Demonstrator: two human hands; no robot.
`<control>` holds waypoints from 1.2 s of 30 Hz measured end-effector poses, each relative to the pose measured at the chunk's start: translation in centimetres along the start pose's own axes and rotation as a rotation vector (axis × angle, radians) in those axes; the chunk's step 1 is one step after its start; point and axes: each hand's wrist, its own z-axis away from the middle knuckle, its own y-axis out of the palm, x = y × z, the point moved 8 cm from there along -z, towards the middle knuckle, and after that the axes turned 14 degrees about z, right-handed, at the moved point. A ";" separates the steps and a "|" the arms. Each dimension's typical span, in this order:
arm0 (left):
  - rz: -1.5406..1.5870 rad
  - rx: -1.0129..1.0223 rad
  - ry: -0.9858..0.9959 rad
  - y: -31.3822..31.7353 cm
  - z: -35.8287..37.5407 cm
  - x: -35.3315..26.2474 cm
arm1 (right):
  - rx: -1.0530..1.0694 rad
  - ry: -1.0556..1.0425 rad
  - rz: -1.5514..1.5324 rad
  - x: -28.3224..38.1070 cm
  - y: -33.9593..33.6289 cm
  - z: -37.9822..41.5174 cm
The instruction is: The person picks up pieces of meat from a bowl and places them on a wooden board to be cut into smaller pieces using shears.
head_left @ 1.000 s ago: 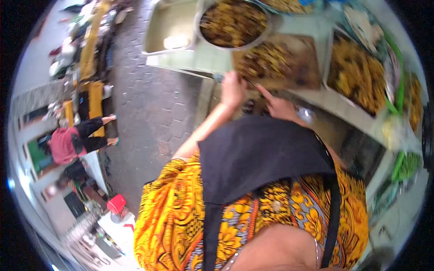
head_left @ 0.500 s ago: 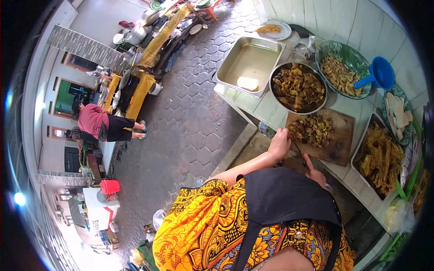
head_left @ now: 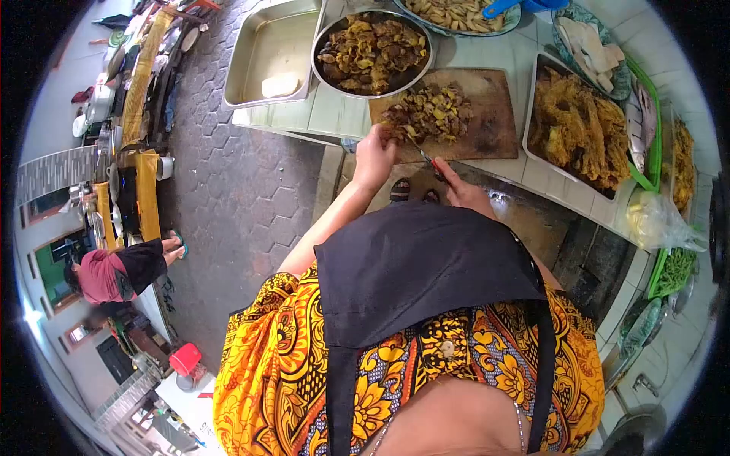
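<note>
My right hand (head_left: 468,194) is closed around the red handle of a knife (head_left: 420,150), its blade pointing up and left into a pile of chopped meat (head_left: 430,112). The pile lies on a wooden chopping board (head_left: 490,114) at the counter's near edge. At the board's lower left corner, my left hand (head_left: 375,157) has its fingers bunched against the meat; what they pinch is hidden. Just behind the board stands a round metal bowl (head_left: 318,67) full of larger browned meat pieces (head_left: 372,49).
Left of the bowl is a steel pan (head_left: 243,95) with a whitish block (head_left: 280,84). A tray (head_left: 529,144) of golden fried food stands right of the board. Behind are a green basin (head_left: 456,32) and a blue dipper (head_left: 498,7). Across the paved floor a person (head_left: 110,273) bends forward.
The view has turned and tipped downward, so the counter appears higher and further left. Both hands stay at the board, the right one still with the knife.
</note>
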 end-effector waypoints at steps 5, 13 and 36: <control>0.007 -0.046 0.041 -1.5 0.4 -0.6 | -0.038 -0.088 -0.002 0.5 0.9 -1.0; -0.181 0.013 0.248 -1.2 -3.6 -1.6 | 0.055 -0.187 0.108 2.3 3.2 -4.2; 0.225 0.165 -0.329 -2.3 -3.4 2.9 | 0.039 0.058 0.024 1.1 0.1 -5.2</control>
